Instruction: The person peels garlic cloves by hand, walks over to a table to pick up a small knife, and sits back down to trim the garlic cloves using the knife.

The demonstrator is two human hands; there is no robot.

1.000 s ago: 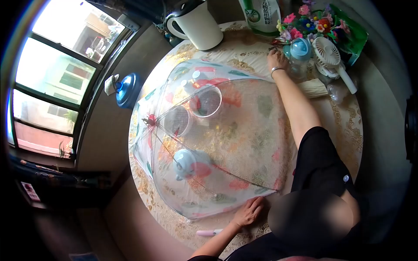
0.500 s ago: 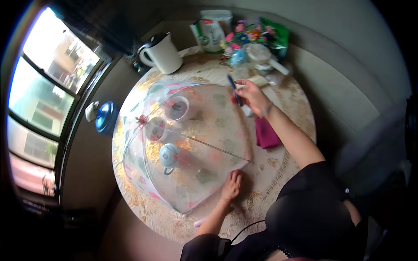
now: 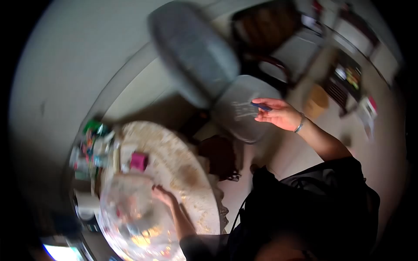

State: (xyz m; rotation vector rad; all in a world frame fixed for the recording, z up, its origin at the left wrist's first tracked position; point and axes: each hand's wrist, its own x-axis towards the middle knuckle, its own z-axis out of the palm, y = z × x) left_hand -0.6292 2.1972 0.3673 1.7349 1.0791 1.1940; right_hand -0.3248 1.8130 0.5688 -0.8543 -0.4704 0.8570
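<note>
My right hand [image 3: 281,114] is raised in the air to the right of the table, closed around a dark blue pen [image 3: 261,106] held between thumb and fingers. Down on the table, my left hand [image 3: 164,195] lies at the edge of a sheer mesh food cover [image 3: 130,191]. Its fingers look loosely apart, though motion blurs them. Cups and a teapot under the cover are too smeared to make out. A folded magenta cloth [image 3: 139,161] lies on the patterned tablecloth [image 3: 191,174] beyond my left hand.
Bags, flowers and jars [image 3: 93,145] crowd the table's far left edge, near a white kettle [image 3: 86,203]. A grey chair [image 3: 244,104] and a dark brown stool [image 3: 217,156] stand beside the table. Farther right are a wooden armchair [image 3: 296,52] and a low dark table [image 3: 344,78].
My view has swung right, from the table and window towards the chairs. My right hand, still holding the pen, is now away from the table; my left hand stays by the food cover.
</note>
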